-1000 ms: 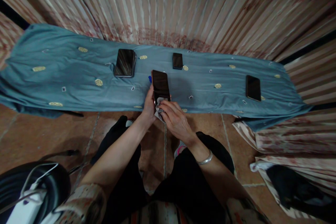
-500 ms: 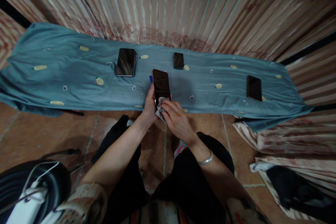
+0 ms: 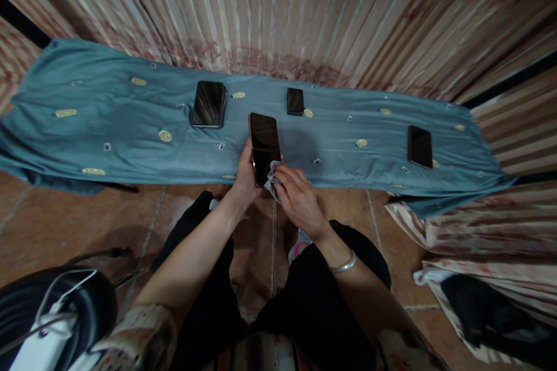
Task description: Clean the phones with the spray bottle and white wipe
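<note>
A dark-screened smartphone [image 3: 264,142] is held over the front part of the cloth-covered table, its screen facing up. My left hand [image 3: 246,177] is closed round its left edge and lower end, with the thumb along the side. My right hand [image 3: 299,194] pinches a crumpled grey cloth [image 3: 273,181] against the phone's lower right corner. Part of the cloth is hidden under the fingers. Beyond the held phone, a small dark square object [image 3: 295,101] lies on the table.
A blue-green patterned cloth [image 3: 117,127] covers the long table. Stacked dark phones or tablets [image 3: 209,104] lie left, another phone [image 3: 420,146] right. Striped curtains [image 3: 270,17] hang behind. At lower left, a white power strip [image 3: 41,339] rests by a black round object [image 3: 93,301].
My right hand and the grey cloth have slid slightly right, from the lower screen to its lower right corner. The held phone has shifted a little left; a blue bit beside it is out of sight.
</note>
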Demonstrator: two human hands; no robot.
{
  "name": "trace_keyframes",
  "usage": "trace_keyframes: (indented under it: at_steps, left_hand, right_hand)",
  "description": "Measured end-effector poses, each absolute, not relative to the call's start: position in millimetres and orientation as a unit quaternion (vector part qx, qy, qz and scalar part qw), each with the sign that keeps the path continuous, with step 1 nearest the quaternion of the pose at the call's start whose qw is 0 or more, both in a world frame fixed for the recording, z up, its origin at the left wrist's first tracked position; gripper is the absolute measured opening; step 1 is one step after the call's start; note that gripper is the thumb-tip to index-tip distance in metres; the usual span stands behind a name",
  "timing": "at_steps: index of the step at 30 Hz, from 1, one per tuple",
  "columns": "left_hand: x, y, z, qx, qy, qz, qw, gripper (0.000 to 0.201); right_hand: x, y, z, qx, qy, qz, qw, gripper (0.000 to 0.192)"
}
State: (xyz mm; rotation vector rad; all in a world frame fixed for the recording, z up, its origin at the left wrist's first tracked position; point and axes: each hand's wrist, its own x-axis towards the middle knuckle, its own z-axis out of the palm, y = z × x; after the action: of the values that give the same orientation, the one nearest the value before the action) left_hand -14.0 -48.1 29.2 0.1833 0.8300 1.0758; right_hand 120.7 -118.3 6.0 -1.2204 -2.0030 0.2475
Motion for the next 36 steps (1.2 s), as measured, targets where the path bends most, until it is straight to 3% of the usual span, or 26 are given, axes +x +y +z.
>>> trace_keyframes:
  at_steps: [36]
  left_hand:
    - [3,-65,32,0.072,0.373,0.506,0.774,0.036]
  right_hand:
    - [127,-107,-3,-0.518,-0.756,0.058,0.396,0.033]
